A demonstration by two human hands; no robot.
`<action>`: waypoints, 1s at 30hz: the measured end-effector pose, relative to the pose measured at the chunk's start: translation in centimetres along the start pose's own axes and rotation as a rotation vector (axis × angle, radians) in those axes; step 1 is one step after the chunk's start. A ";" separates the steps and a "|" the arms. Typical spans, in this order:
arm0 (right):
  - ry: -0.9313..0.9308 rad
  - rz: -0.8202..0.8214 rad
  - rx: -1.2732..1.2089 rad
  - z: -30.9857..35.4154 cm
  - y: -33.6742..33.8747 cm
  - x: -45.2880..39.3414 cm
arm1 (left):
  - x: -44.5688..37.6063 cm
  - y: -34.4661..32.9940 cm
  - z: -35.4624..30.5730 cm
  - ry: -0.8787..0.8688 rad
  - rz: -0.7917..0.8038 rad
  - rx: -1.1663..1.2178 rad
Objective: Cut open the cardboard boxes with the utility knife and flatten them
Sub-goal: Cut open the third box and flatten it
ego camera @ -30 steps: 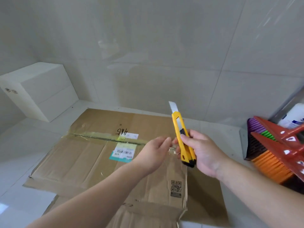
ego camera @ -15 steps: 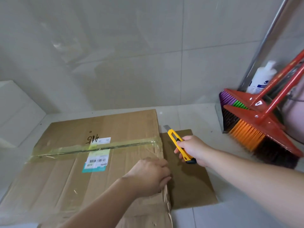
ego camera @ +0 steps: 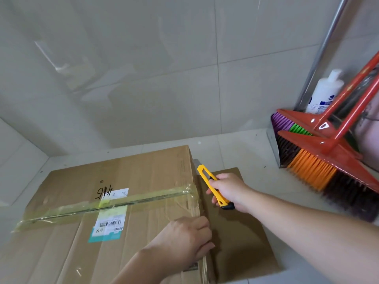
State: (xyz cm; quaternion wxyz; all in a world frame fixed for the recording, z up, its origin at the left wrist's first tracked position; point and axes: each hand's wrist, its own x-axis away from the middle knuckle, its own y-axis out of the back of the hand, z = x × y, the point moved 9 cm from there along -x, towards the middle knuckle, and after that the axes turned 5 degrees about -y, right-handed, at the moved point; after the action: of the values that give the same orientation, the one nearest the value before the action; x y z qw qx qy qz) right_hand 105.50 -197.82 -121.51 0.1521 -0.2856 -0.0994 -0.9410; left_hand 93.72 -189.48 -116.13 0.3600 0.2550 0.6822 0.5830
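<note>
Head view: right hand (ego camera: pixel 230 190) grips yellow utility knife (ego camera: pixel 213 186) at taped brown cardboard box (ego camera: pixel 123 201) edge; left hand (ego camera: pixel 184 242), fingers curled, steadies it; blade tip probably at seam, next slice tape

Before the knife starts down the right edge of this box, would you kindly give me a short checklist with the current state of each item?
1. Knife held firmly: ok. The right hand grips the yellow utility knife by its handle.
2. Blade extended: ok, a short grey tip shows near the box's far right corner.
3. Box steadied: ok. The left hand holds the right edge of the cardboard box.
4. Left hand clear of the cutting line: not ok, it sits on the same edge, nearer the person than the blade.
5. Tape seam cut: cannot tell.
6. Brooms out of the way: ok, they stand apart to the right.
</note>
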 end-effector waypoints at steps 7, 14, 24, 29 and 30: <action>0.020 0.003 0.012 -0.1 0.0 0.0 | 0.1 -0.2 0.1 0.007 0.010 -0.005; 0.010 0.019 0.015 -0.3 -0.1 0.5 | 0.1 0.1 0.0 0.012 0.017 -0.010; 0.006 0.025 0.077 -0.5 0.3 1.5 | 0.5 0.6 -0.1 0.053 0.051 0.004; 0.008 0.028 0.107 -0.6 0.3 2.2 | 0.9 0.7 0.2 0.083 0.076 0.066; 0.008 0.027 0.113 -0.6 0.3 2.2 | 1.0 0.6 0.3 0.085 0.079 0.074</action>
State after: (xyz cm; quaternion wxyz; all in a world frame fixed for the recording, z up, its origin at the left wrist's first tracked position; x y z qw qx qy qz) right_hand 103.54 -198.81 -120.72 0.1811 -0.2742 -0.1482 -0.9328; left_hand 93.30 -188.45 -115.72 0.2976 0.2700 0.7073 0.5816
